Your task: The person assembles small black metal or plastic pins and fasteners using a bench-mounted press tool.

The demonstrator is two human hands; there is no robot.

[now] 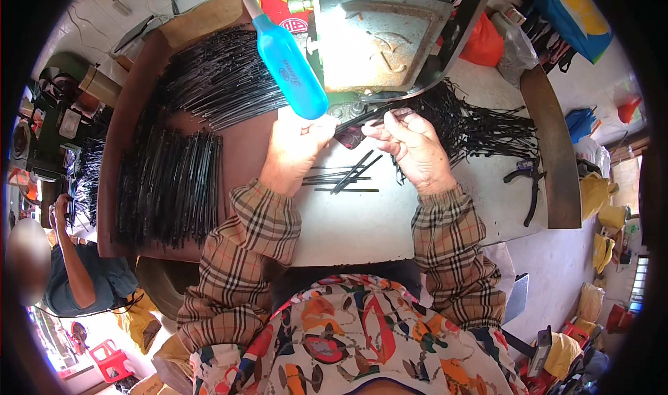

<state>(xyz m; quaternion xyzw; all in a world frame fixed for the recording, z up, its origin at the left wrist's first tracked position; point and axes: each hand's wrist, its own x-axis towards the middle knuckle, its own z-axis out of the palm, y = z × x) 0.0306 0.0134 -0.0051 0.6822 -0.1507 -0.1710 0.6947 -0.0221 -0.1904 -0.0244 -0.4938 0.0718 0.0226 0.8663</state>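
Just below the machine head (383,40), both my hands come together at its working point. My left hand (296,148) is closed, its fingertips pinched at one end of a thin black rod (353,122), partly behind the blue lamp (292,68). My right hand (416,151) also has its fingers closed, thumb and forefinger pinching the dark strip near its other end. Whether this is one rod or two overlapping ones, I cannot tell. Several loose black rods (341,180) lie crossed on the pale tabletop (348,228) between my forearms.
Black rods lie in a far-left heap (223,75) and a near-left stack (167,186). Tangled black strips (487,127) spread to the right, beside a dark hand tool (522,174). Raised boards (550,144) edge the table. Another person's arm (73,270) shows at far left.
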